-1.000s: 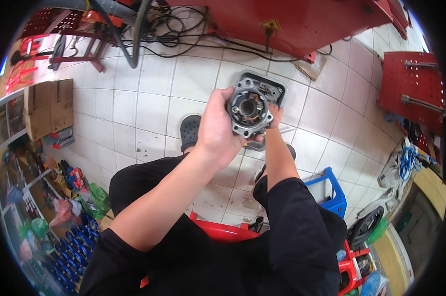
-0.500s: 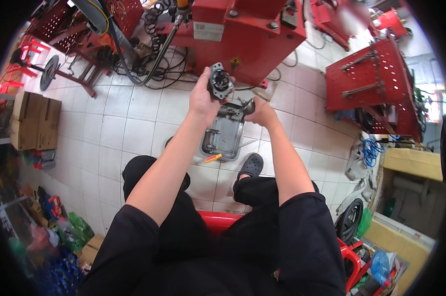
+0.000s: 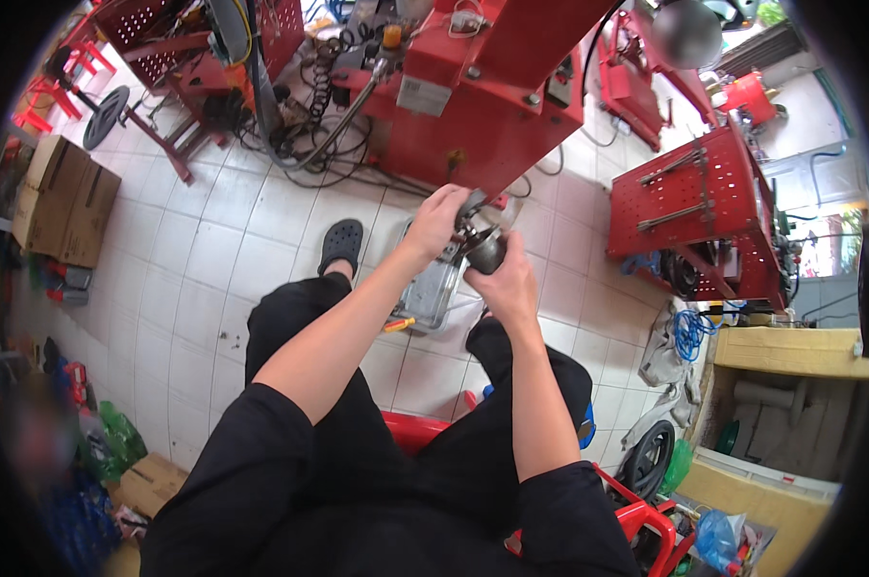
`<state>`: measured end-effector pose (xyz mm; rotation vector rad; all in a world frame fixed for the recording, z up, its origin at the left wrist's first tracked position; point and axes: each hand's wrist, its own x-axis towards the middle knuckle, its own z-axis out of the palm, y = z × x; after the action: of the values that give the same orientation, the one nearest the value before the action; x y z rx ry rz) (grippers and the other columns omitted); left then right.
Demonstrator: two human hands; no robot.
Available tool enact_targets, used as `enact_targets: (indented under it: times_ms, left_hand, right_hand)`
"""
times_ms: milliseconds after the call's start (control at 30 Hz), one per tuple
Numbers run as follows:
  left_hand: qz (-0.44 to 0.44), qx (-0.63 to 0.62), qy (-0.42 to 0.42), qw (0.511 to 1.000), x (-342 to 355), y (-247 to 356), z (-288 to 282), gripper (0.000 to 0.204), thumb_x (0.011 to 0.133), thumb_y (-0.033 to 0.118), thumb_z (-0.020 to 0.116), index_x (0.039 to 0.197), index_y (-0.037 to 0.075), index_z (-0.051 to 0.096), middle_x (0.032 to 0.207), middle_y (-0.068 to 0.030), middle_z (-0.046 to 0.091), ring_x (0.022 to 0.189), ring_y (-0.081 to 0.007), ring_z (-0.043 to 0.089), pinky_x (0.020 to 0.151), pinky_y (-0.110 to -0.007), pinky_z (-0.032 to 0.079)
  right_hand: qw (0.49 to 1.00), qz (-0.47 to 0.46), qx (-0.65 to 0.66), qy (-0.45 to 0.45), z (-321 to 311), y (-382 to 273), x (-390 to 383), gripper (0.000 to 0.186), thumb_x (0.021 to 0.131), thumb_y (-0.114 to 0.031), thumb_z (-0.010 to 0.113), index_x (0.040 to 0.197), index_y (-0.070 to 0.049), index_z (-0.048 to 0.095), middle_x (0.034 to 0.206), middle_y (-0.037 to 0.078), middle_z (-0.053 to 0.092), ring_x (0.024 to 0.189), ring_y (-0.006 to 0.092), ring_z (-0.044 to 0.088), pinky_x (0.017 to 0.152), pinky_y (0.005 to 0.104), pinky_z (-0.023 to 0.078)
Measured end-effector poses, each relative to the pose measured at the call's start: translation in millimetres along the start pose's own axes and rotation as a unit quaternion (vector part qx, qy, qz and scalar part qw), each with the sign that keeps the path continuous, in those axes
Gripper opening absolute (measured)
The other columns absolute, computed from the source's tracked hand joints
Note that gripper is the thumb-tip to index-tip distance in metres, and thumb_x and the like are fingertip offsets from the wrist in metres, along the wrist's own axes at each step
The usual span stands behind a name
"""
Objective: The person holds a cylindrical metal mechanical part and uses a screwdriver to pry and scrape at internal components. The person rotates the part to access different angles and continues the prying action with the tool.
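My left hand (image 3: 434, 226) is closed round a dark grey metal housing (image 3: 472, 205), mostly hidden by the fingers. My right hand (image 3: 509, 281) grips a dark, rounded metal part (image 3: 485, 254) from its near right side. The two parts meet or nearly meet between my hands; whether they are joined I cannot tell. Below them, on the floor, lies a grey metal tray (image 3: 423, 306), partly covered by my hands and left forearm. A screwdriver with a yellow and orange handle (image 3: 398, 325) rests at the tray's near edge.
A large red machine (image 3: 473, 130) stands just ahead, with hoses and cables (image 3: 334, 144) on its left. To the right is a red perforated tool cart (image 3: 660, 207). Cardboard boxes (image 3: 64, 202) stand at far left. My left shoe (image 3: 341, 245) is beside the tray.
My hands have come together, bringing the housing and the rounded part close to each other. The left hand has turned the housing. My head view has shifted, and my left foot now shows.
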<state>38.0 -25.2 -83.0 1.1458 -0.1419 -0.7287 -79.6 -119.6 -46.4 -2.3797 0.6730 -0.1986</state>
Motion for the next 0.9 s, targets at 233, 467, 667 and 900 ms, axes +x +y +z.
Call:
enact_targets:
  times_ms: [233, 467, 667, 900]
  left_hand:
    - [0.048, 0.07, 0.035, 0.996, 12, -28, 6, 0.031, 0.092, 0.032, 0.052, 0.1, 0.003, 0.057, 0.083, 0.0013, 0.055, 0.078, -0.0061, 0.048, 0.07, -0.022, 0.04]
    - [-0.004, 0.044, 0.001, 0.999, 9, -26, 5, 0.03, 0.093, 0.032, 0.05, 0.103, 0.005, 0.058, 0.085, 0.0028, 0.055, 0.079, -0.0051, 0.049, 0.071, -0.021, 0.041]
    - [-0.016, 0.09, -0.018, 0.996, 6, -16, 6, 0.034, 0.096, 0.031, 0.039, 0.111, 0.004, 0.054, 0.095, -0.0013, 0.058, 0.089, -0.0092, 0.054, 0.08, -0.026, 0.044]
    - [0.015, 0.046, -0.035, 0.998, 7, -31, -2, 0.04, 0.097, 0.03, 0.026, 0.113, 0.004, 0.051, 0.103, -0.007, 0.06, 0.098, -0.0149, 0.057, 0.087, -0.03, 0.044]
  right_hand:
    - [0.999, -0.009, 0.021, 0.028, 10, 14, 23, 0.051, 0.057, -0.014, 0.071, 0.099, -0.001, 0.045, 0.086, 0.021, 0.061, 0.081, 0.0399, 0.059, 0.068, 0.0443, 0.046]
    - [0.999, -0.008, 0.053, 0.009, 1, 27, 26, 0.049, 0.055, -0.015, 0.069, 0.097, -0.002, 0.046, 0.08, 0.021, 0.061, 0.076, 0.0398, 0.06, 0.067, 0.0417, 0.046]
    - [0.999, -0.007, 0.051, 0.003, -13, 17, 21, 0.046, 0.057, -0.015, 0.069, 0.095, 0.0, 0.047, 0.082, 0.021, 0.061, 0.077, 0.0401, 0.06, 0.065, 0.0433, 0.047]
    - [1.0, -0.015, 0.008, 0.011, -6, 15, 17, 0.044, 0.057, -0.016, 0.07, 0.092, -0.001, 0.046, 0.082, 0.018, 0.06, 0.076, 0.038, 0.06, 0.064, 0.0434, 0.048]
